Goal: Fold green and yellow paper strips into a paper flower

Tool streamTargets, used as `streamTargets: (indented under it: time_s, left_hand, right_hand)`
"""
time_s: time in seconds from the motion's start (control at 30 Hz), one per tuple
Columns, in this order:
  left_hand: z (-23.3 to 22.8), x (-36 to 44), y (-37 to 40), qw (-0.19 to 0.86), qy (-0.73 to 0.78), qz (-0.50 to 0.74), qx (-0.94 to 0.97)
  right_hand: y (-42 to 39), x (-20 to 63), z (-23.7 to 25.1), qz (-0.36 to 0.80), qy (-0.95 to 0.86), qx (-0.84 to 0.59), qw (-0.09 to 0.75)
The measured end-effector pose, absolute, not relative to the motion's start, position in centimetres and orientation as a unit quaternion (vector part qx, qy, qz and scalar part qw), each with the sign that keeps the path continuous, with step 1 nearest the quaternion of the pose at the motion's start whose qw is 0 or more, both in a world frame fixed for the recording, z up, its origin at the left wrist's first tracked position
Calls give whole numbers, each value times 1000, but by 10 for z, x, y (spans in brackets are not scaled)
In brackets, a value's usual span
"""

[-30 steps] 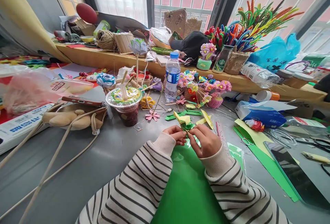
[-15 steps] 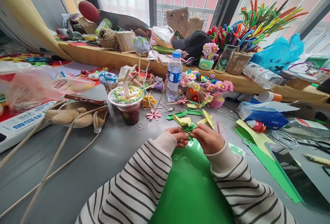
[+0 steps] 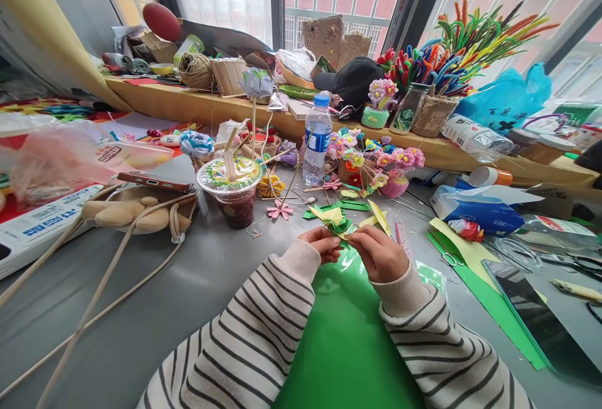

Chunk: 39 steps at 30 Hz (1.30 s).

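Between left hand point(image 3: 322, 244) and right hand point(image 3: 383, 254), folded paper point(image 3: 339, 225), pinched low

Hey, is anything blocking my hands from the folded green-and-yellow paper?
Nothing visible is: the left hand and right hand both have their fingers on the folded green-and-yellow paper. The yellow strips lie beyond the right hand, not between.

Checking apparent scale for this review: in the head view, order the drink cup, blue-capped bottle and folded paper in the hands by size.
1. Drink cup, broadest
2. Blue-capped bottle, narrower
3. Folded paper, partly hidden
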<state>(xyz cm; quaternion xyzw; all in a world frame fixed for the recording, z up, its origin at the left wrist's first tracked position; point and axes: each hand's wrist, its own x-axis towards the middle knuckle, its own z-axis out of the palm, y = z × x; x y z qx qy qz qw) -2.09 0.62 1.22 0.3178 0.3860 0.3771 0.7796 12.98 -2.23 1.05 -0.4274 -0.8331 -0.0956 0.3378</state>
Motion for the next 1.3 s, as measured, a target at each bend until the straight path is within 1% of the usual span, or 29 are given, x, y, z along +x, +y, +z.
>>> streamTargets:
  time_s: [0.1, 0.2, 0.37, 0.47, 0.57, 0.63, 0.73, 0.8, 0.87, 1.0, 1.1, 1.23, 1.3]
  left_hand:
    - [10, -20, 5, 786, 366, 385, 316]
    - [9, -20, 5, 796, 334, 413, 291]
    - [10, -19, 4, 811, 319, 412, 266]
    - [13, -18, 3, 818, 311, 405, 265]
    - [13, -16, 1, 804, 308, 420, 286]
    - [11, -14, 0, 766, 322, 458, 315]
    - [8, -10, -3, 669, 334, 565, 350]
    - [7, -9, -6, 610, 324, 623, 367]
    - [7, -8, -10, 570, 313, 651, 392]
    - [7, -9, -16, 510, 323, 657, 451]
    - [4, -11, -17, 451, 335, 633, 533]
    - [-1, -13, -14, 342, 361, 596, 631]
    - [-4, -14, -12, 326, 361, 588, 646]
  right_hand:
    - [-23, 128, 11, -104, -826, -425, 355]
    - [-26, 121, 11, -103, -789, -444, 411]
    - [-30, 111, 11, -46, -744, -457, 484]
    - [-32, 110, 13, -30, -731, -437, 524]
    - [-33, 111, 15, -70, -734, -418, 530]
    - [-34, 111, 17, -135, -738, -420, 511]
    - [-36, 111, 19, -228, -741, -421, 470]
    - [-37, 110, 21, -259, -741, -420, 456]
    - [-37, 110, 21, -266, -736, -427, 453]
    - [-38, 109, 21, -262, -725, -451, 450]
    - [-38, 109, 23, -280, -726, -447, 441]
    - [-39, 108, 26, -311, -733, -432, 424]
    - [-38, 108, 26, -321, -739, -422, 416]
